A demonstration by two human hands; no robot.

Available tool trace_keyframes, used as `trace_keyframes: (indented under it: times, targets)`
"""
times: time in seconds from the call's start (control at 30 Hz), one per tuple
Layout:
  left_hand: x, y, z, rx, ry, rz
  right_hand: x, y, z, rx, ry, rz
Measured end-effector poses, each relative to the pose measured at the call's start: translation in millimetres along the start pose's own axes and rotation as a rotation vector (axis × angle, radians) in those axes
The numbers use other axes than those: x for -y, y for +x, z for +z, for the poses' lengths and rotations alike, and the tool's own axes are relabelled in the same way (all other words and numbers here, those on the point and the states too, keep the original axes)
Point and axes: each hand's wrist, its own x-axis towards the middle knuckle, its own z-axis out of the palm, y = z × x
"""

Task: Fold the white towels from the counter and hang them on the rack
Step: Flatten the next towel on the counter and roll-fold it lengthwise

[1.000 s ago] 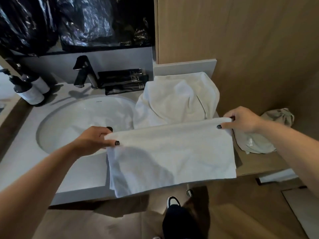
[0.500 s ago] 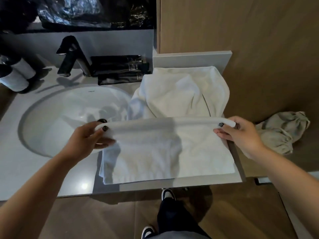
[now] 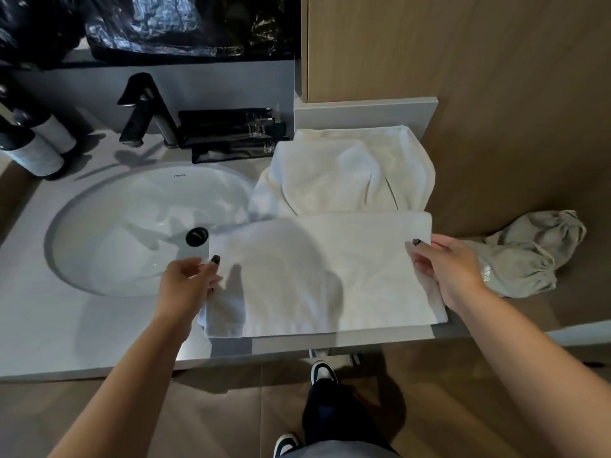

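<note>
Two hands grip folded towel (image 3: 324,272) | sink (image 3: 99,206) stamp — unreadable

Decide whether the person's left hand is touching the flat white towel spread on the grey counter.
Touching. The head view shows the left hand pinching the left edge of the flat white towel, thumb lying on top of the cloth.

White towels: two (image 3: 324,272) (image 3: 347,170)
Hands: two (image 3: 188,279) (image 3: 449,269)
Pump bottles: two (image 3: 29,150) (image 3: 54,130)
Faucet: one (image 3: 145,110)
Basin: one (image 3: 109,226)
Grey pouch: one (image 3: 529,252)
Shoes: two (image 3: 322,371) (image 3: 286,442)
</note>
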Motion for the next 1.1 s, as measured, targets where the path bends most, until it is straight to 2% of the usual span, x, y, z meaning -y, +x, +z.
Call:
trace_keyframes:
  times: [0.13,0.33,0.5,0.6,0.7,0.77,0.83,0.87,0.93,0.97,1.03,1.1]
  targets:
    - [-14,8,6,0.072,0.249,0.059,4,15,3,-0.046,-0.260,-0.024]
    - [-28,22,11,0.054,0.435,0.000,14,19,8,-0.049,-0.259,-0.085]
    - [-31,33,13,-0.052,0.296,0.092,17,21,6,-0.011,-0.157,-0.123]
    - [-22,39,17,-0.091,0.194,0.060,14,22,11,-0.012,-0.058,-0.110]
    - [-16,36,30,-0.173,0.241,0.107,8,25,22,-0.079,0.012,-0.095]
    - [-19,24,40,-0.300,0.335,0.282,2,23,29,-0.189,-0.045,-0.229]
    - [-20,5,55,-0.346,0.480,0.595,-7,8,36,-0.266,-0.281,-0.534]
    - [-17,-6,65,-0.275,0.559,0.763,-14,-5,43,-0.227,-0.413,-0.728]
    - [-3,-25,86,0.004,0.682,1.022,-34,-27,61,0.019,-0.729,-1.086]
    - [4,-28,94,0.134,0.754,1.079,-44,-33,71,0.174,-0.916,-1.226]
    - [15,-25,102,0.294,0.916,1.050,-61,-32,86,0.361,-1.275,-1.389]
    - [16,-14,102,0.323,1.042,0.954,-63,-22,89,0.433,-1.480,-1.343]
